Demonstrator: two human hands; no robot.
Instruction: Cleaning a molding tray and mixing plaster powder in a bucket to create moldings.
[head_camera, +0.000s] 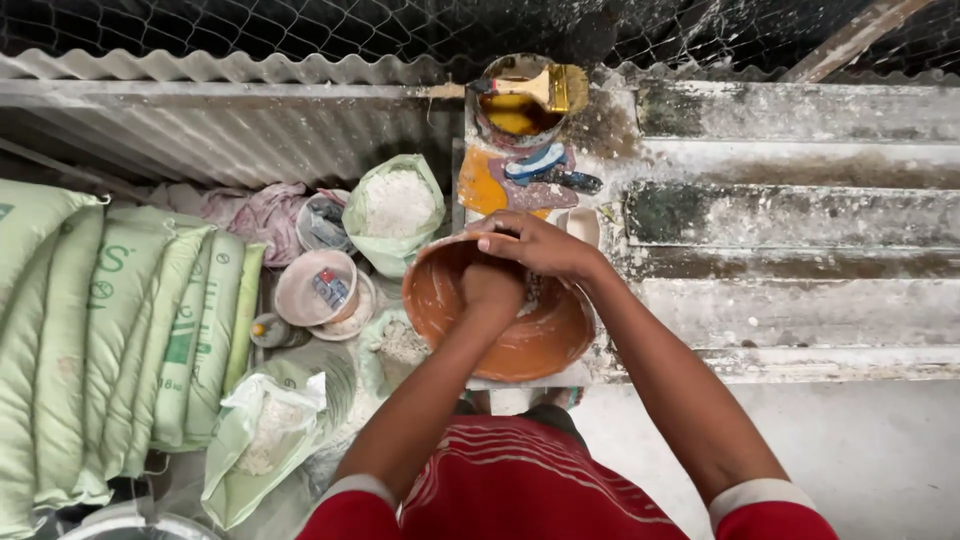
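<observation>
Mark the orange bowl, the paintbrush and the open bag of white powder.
orange bowl (540, 345), head view, bare inner wall.
paintbrush (560, 88), head view, bristle end.
open bag of white powder (397, 203), head view, powder surface.

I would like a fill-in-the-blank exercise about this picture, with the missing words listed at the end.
1. Both hands, the left hand and the right hand, are over a round bowl whose colour is ____.
2. Across the can of yellowish liquid lies a wide ____.
3. The open green bag left of the bowl holds a powder whose colour is ____.
4. The stacked sacks on the far left are pale ____.

Missing words: orange; brush; white; green
</observation>
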